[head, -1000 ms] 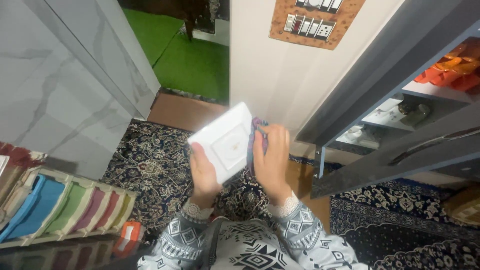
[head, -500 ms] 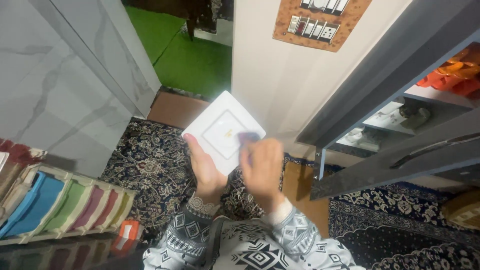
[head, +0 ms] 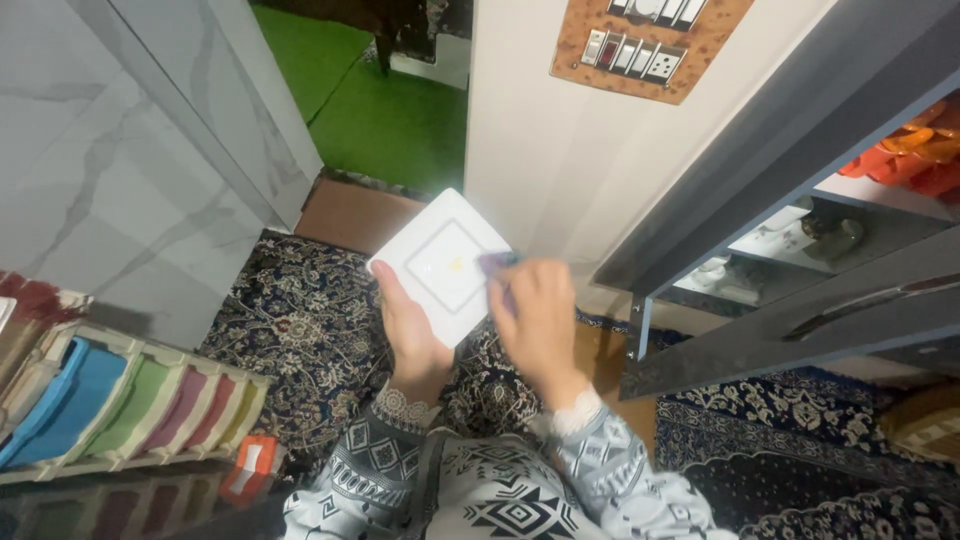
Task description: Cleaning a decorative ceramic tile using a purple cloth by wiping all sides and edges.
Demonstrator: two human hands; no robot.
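Square white ceramic plate (head: 441,266) now flat-on to camera, held up at chest height over patterned dark carpet (head: 290,330); a second ago it sat tilted on edge. Left hand (head: 410,335) grips lower edge, thumb on rim. Right hand (head: 535,310), fingers pinched on small purple cloth (head: 492,264), has moved from plate's back edge onto face, wiping near centre. Wiping looks midway. Grey open cabinet door (head: 760,330) close at right; white wall with switch panel (head: 640,45) just behind plate; multicoloured slotted rack (head: 130,410) lower left, well apart.
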